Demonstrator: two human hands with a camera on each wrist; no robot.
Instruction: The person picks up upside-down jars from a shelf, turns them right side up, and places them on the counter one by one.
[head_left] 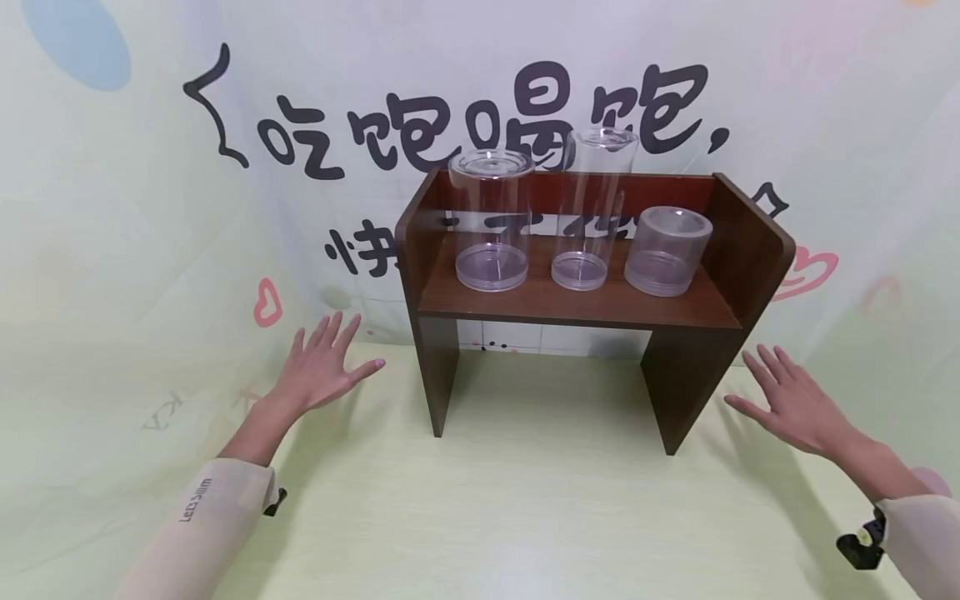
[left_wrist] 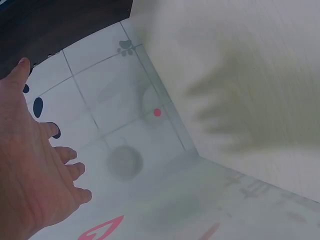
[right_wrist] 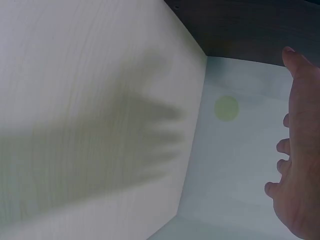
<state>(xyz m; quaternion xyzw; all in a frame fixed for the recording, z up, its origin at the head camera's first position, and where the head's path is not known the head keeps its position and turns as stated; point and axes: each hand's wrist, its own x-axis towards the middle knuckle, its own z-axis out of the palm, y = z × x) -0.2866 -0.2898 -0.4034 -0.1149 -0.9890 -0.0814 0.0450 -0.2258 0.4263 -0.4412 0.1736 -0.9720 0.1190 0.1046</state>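
Note:
A dark brown wooden shelf [head_left: 577, 310] stands on the table, with three clear containers in a row on its board. At the left is a wide jar [head_left: 491, 221], in the middle a tall narrow one [head_left: 592, 200], and at the right a short, frosted-looking one [head_left: 667, 252]. My left hand [head_left: 318, 371] hovers left of the shelf, fingers spread, touching nothing. On the other side, my right hand [head_left: 797, 408] is held in the air near the right panel, fingers extended and holding nothing. Both wrist views show each hand apart from the dark side panel.
The pale table [head_left: 540, 517] runs beneath the shelf and both arms. Behind and at the sides hangs a light printed cloth [head_left: 150, 208] with large black characters and pink hearts. Hand shadows fall on the tabletop.

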